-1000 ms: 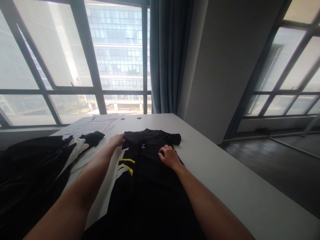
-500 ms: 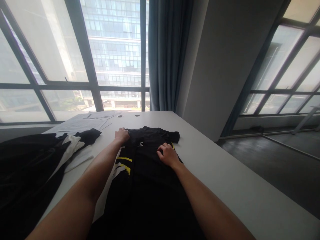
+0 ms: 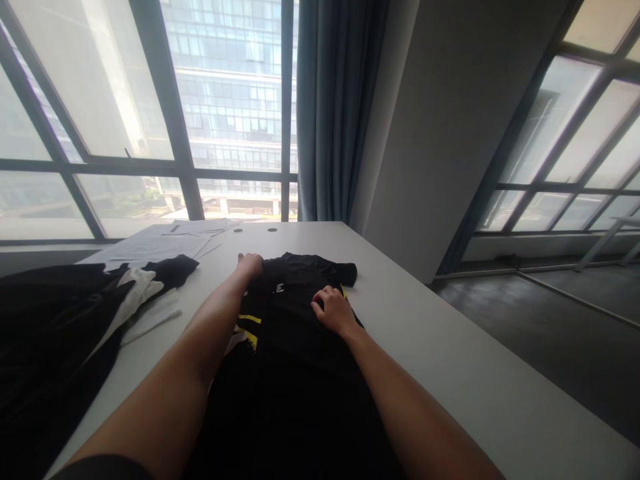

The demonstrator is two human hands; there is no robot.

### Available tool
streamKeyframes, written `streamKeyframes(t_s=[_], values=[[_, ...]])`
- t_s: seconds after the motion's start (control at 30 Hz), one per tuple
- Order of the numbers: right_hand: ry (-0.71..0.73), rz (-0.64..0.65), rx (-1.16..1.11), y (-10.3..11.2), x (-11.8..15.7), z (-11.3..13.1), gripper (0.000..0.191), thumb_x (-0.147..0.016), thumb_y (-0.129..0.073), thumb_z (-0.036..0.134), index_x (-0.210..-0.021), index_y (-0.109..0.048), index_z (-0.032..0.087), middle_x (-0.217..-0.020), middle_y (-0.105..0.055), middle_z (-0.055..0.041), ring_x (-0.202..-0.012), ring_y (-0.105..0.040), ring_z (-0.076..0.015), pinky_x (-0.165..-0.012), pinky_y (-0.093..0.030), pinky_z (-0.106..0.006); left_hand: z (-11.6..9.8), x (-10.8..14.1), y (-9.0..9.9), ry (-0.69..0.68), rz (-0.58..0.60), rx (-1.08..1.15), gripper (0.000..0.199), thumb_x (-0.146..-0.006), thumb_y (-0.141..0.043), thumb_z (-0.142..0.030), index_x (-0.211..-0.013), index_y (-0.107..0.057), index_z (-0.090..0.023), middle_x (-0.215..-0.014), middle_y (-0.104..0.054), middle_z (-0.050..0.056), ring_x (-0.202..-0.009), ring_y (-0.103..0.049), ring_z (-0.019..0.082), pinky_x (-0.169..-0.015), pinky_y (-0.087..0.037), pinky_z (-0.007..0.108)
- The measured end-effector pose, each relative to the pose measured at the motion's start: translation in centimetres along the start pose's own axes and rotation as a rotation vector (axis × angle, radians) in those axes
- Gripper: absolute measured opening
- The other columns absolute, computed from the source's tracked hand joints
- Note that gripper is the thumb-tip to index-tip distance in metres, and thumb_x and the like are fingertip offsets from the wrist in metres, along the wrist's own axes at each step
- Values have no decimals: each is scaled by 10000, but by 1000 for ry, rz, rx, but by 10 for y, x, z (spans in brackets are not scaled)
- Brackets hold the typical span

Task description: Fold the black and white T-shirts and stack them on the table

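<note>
Left hand (image 3: 250, 265) shifted inward along limp black shirt (image 3: 300, 373); right hand (image 3: 332, 310) loosely curled; grips unclear.

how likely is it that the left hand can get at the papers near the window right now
Probably yes: the left hand is at the far left of the black shirt, and only white tabletop shows between it and the nearest papers.

black shirt (image 3: 300, 373) with yellow-and-white print, white table (image 3: 420, 353), blue-grey curtain (image 3: 330, 113)
</note>
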State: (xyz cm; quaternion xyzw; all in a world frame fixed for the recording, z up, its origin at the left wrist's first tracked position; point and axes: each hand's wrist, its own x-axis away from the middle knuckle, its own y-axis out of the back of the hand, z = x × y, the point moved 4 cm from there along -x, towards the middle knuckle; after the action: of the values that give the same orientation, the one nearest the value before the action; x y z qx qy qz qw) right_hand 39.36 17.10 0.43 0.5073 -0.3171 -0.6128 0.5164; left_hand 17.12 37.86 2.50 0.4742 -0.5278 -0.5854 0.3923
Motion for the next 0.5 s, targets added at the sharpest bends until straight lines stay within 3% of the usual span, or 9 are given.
streamKeyframes(t_s=[0.17,0.33,0.43,0.5], values=[[4,-13,-7,-2,-1,-1,178,-926,-568,331,-1001,-688,224,-1097,-612,-72,-1049,-535,-214,-882,-419,-314,-2,-5,14,-27,-92,74,358,-842,-548,-223,-1152,-726,-233,-1261,-655,114,-1136,-612,278,-975,-455,342],[5,-14,-14,-3,-1,-2,178,-924,-568,326,-996,-691,219,-1085,-612,-69,-1045,-534,-213,-877,-414,-310,-15,-2,7,-149,-72,116,466,-841,-545,-153,-1284,-652,-252,-1395,-583,45,-1246,-558,213,-1056,-403,243],[9,-19,-20,-2,-1,-2,175,-922,-569,325,-989,-691,219,-1081,-614,-67,-1040,-537,-213,-865,-415,-308,-13,8,-6,-156,-11,107,559,-829,-596,-181,-1384,-562,-244,-1434,-556,81,-1296,-527,250,-1095,-384,320],[10,-20,-20,-1,0,-1,175,-924,-565,325,-985,-692,220,-1084,-615,-68,-1040,-537,-215,-861,-416,-310,-6,14,-11,-117,-14,94,577,-900,-539,-268,-1469,-451,-227,-1517,-456,120,-1396,-414,287,-1147,-313,424]])
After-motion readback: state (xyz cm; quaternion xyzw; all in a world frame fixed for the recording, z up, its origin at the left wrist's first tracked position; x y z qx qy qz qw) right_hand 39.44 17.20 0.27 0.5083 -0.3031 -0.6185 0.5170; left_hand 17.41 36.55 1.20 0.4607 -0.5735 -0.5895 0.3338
